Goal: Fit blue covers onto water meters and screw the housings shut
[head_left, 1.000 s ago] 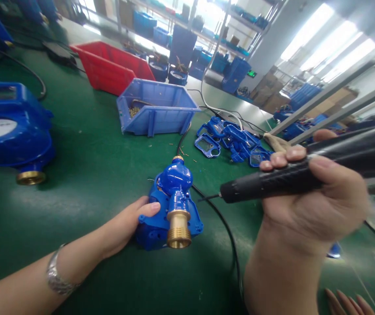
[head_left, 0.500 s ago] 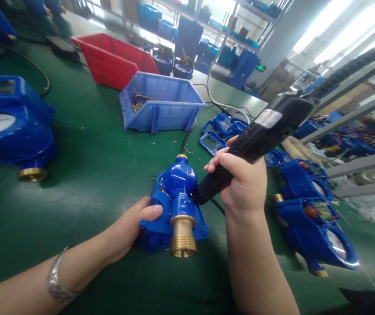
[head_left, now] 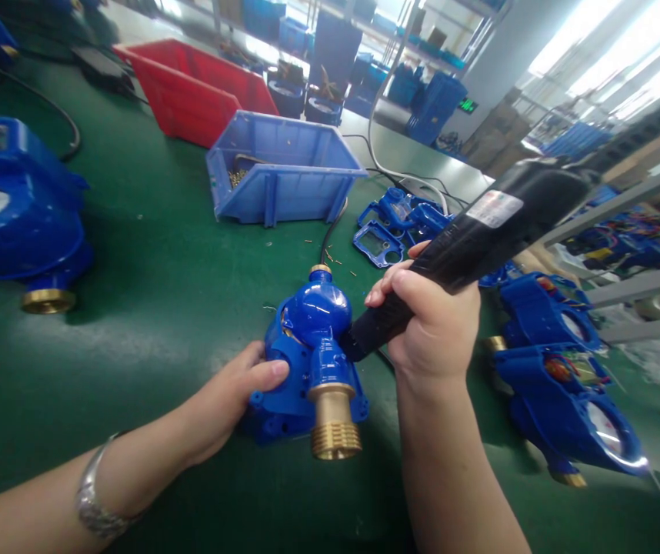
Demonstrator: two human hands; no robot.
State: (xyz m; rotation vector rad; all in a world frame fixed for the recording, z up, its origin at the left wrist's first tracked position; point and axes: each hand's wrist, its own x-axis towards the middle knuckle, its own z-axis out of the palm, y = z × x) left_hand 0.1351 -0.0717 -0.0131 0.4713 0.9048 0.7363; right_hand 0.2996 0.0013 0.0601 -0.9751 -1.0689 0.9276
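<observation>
A blue water meter (head_left: pixel 323 312) with a threaded brass end (head_left: pixel 335 438) lies face down on the green table in front of me. My left hand (head_left: pixel 249 388) grips its left side, thumb on top of the housing and the other fingers mostly hidden. Wrapped around a black power screwdriver (head_left: pixel 474 231) is my right hand (head_left: pixel 431 323). The tool slants down to the left, its nose against the meter's right side; the bit is out of sight behind the pipe body.
Beyond the meter stand a blue bin (head_left: pixel 301 192) with small brass screws (head_left: pixel 238 177) and a red bin (head_left: pixel 185 92). Blue cover frames (head_left: pixel 379 245) lie behind the tool. Opened meters (head_left: pixel 572 400) are on the right, another meter (head_left: pixel 15 200) on the left. Several loose screws (head_left: pixel 330 255) lie on the table.
The meter's brass end has swung slightly right. The screwdriver's rear has shifted a little right, with its nose still at the meter's side. Both hands keep their holds, and the view has moved slightly.
</observation>
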